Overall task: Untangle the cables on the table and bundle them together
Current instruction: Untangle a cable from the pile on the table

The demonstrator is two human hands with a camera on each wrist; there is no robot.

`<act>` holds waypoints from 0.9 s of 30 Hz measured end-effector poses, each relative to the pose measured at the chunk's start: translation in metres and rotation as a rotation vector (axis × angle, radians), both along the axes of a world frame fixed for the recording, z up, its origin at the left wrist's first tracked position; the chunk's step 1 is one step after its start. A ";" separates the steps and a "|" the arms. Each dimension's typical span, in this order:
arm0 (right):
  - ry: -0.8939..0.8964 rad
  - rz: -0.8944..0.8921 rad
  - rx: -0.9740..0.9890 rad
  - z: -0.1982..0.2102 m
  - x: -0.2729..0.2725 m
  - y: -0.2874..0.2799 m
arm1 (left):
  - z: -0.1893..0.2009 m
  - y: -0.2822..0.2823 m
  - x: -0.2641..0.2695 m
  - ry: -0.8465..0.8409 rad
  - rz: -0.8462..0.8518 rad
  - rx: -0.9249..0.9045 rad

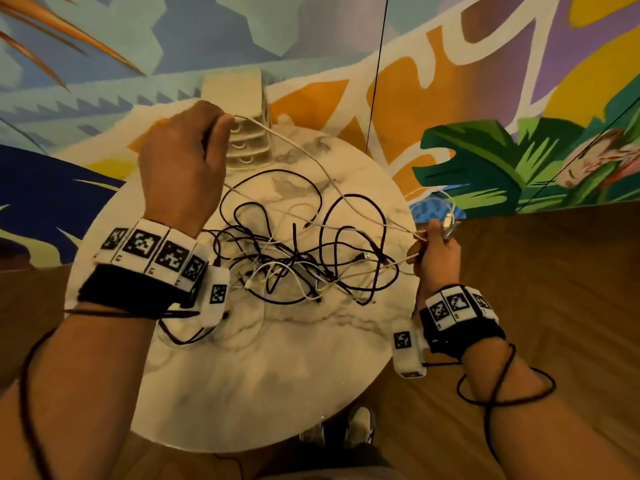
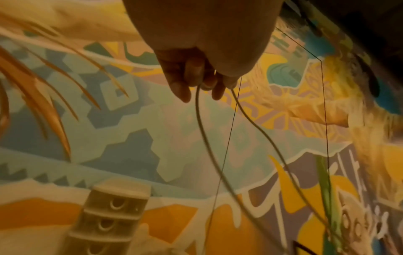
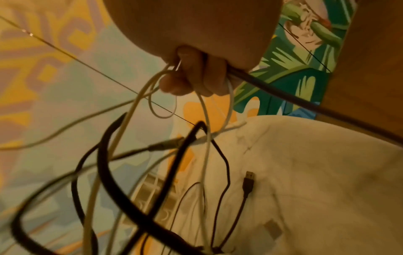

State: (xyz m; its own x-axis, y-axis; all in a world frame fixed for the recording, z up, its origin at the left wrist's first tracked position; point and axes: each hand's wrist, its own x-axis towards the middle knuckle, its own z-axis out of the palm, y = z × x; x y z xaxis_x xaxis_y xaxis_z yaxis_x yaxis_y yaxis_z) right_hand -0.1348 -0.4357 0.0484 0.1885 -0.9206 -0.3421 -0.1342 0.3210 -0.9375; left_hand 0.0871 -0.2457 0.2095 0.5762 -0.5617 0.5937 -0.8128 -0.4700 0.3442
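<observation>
A tangle of black and white cables (image 1: 298, 261) lies in the middle of a round marble table (image 1: 263, 375). My left hand (image 1: 183, 157) is raised over the table's far left and pinches a white cable (image 1: 311, 157) that runs down to the right. In the left wrist view two strands of that white cable (image 2: 202, 131) hang from the curled fingers (image 2: 187, 77). My right hand (image 1: 436, 251) at the table's right edge grips several loops of white cable (image 3: 205, 112) and a white plug (image 1: 448, 220). A black cable with a USB plug (image 3: 248, 181) lies on the table.
A small white drawer unit (image 1: 242, 133) stands at the table's far edge against a painted wall (image 1: 450, 98). Wooden floor (image 1: 554, 271) surrounds the table. A black cord (image 1: 498, 386) wraps round my right forearm. My shoes (image 1: 346, 431) show below the table's near edge.
</observation>
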 end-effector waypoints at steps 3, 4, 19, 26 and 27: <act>-0.145 -0.010 0.071 0.007 -0.001 0.005 | 0.006 -0.009 -0.012 0.074 0.044 -0.150; -0.166 0.007 0.076 0.008 -0.003 0.007 | 0.009 -0.011 -0.008 0.108 0.080 -0.251; -0.160 -0.127 -0.195 0.061 -0.031 -0.011 | -0.136 0.010 0.000 0.661 0.428 -0.089; -0.680 0.084 0.037 0.105 -0.027 -0.003 | -0.091 -0.106 -0.168 0.669 -0.835 0.388; -0.709 0.123 0.046 0.109 -0.032 -0.006 | -0.100 -0.114 -0.176 0.726 -0.854 0.495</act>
